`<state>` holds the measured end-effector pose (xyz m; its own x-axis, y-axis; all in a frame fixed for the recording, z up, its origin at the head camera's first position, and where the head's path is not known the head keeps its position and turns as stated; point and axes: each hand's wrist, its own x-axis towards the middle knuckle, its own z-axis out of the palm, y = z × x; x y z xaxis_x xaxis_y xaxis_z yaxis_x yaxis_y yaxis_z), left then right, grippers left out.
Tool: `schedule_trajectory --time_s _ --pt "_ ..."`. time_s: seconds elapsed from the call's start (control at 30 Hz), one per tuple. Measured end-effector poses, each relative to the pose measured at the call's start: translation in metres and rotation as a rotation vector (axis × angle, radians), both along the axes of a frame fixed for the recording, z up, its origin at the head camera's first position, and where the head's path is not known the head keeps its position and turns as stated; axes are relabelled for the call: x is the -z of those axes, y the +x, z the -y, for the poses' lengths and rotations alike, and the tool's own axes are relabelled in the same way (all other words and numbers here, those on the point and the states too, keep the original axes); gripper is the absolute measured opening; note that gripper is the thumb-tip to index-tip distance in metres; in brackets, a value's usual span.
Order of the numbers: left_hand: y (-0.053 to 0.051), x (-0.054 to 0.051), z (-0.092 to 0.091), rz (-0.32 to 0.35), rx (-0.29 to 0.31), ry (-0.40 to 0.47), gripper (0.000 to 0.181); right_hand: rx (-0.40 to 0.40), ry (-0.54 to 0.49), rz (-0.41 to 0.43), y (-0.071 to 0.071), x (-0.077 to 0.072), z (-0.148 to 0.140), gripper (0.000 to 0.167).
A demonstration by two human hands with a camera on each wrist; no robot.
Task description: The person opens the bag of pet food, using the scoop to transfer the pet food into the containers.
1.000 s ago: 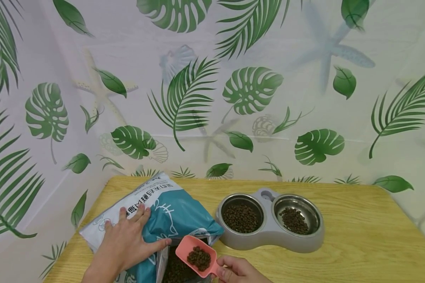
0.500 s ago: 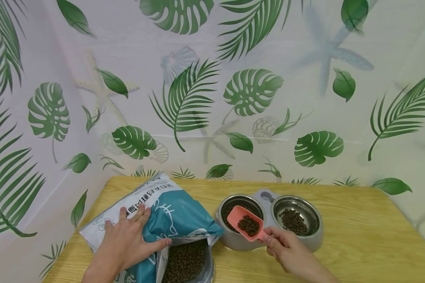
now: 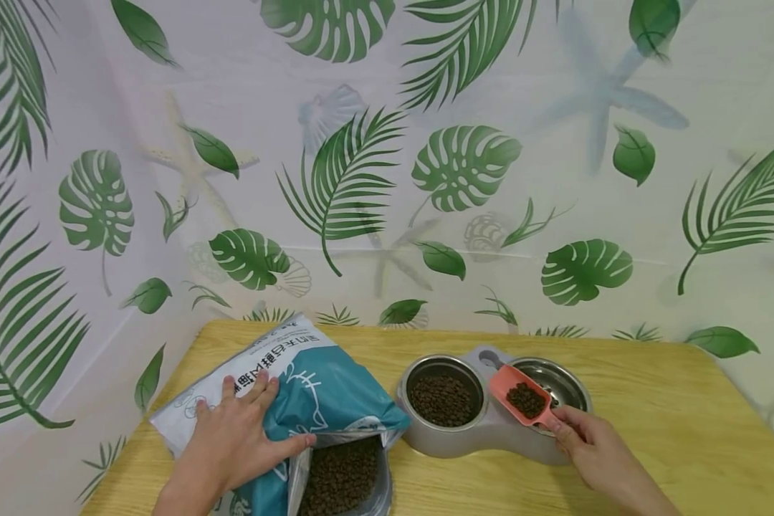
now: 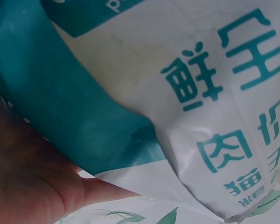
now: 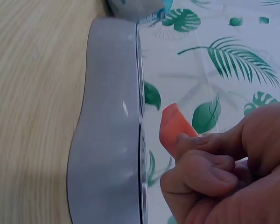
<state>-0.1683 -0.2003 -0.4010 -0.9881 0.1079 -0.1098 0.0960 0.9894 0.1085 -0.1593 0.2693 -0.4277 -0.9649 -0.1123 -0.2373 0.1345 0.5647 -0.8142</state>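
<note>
My right hand [image 3: 596, 448] grips the handle of a coral-pink scoop [image 3: 502, 385], which carries a small heap of brown kibble [image 3: 526, 400]. The scoop hangs over the right-hand bowl [image 3: 570, 380] of a grey double feeder [image 3: 451, 446] and hides much of that bowl. Brown pellets fill the bottom of the left-hand bowl [image 3: 413, 373]. My left hand [image 3: 232, 437] rests with spread fingers on a teal and white pet food bag [image 3: 348, 387] lying on its side. Kibble [image 3: 342, 476] shows in the bag's mouth. In the right wrist view, curled fingers [image 5: 200, 175] hold the scoop [image 5: 172, 126] above the feeder's side.
The feeder and bag stand on a yellow wood-grain table [image 3: 671, 416]. Behind it hangs a white cloth [image 3: 374, 272] printed with green leaves and starfish. A round notch [image 3: 488, 356] sits at the feeder's back, between the bowls.
My right hand has carried the loaded scoop from the bag's mouth, past the left-hand bowl, to over the right-hand bowl. My left hand has stayed on the bag.
</note>
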Motion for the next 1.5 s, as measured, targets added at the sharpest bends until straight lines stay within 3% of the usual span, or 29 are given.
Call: schedule_trajectory --time_s 0.23,0.43,0.7,0.97,1.07,1.2,1.3,1.43,1.5 --pt "0.0 -0.003 -0.001 -0.023 0.004 -0.015 0.115 0.011 0.377 -0.203 -0.008 0.007 -0.025 0.039" --pt "0.0 -0.003 -0.002 -0.006 0.004 -0.005 0.114 0.0 0.576 -0.306 -0.006 0.011 -0.031 0.028" --pt "0.0 -0.002 -0.003 0.009 -0.001 -0.001 0.115 0.036 0.736 -0.269 -0.002 0.01 -0.029 0.031" --pt "0.002 0.001 -0.002 -0.003 0.006 0.0 0.114 0.114 0.809 -0.401 0.004 0.014 -0.024 0.024" --pt "0.001 0.001 -0.003 -0.003 0.006 0.001 0.114 0.132 0.779 -0.465 0.006 0.014 -0.022 0.024" --pt "0.001 0.001 -0.003 -0.003 0.006 -0.003 0.114 0.123 0.619 -0.511 0.007 0.014 -0.017 0.023" --pt "0.0 0.0 -0.003 -0.007 0.006 -0.006 0.114 0.109 0.461 -0.384 0.007 0.009 -0.009 0.03" --pt "-0.001 0.0 -0.003 -0.018 0.007 -0.009 0.114 0.091 0.205 -0.111 0.008 0.0 0.003 0.033" --pt "-0.001 0.0 -0.003 -0.02 0.007 -0.008 0.114 0.053 0.056 -0.028 0.011 -0.002 0.009 0.03"
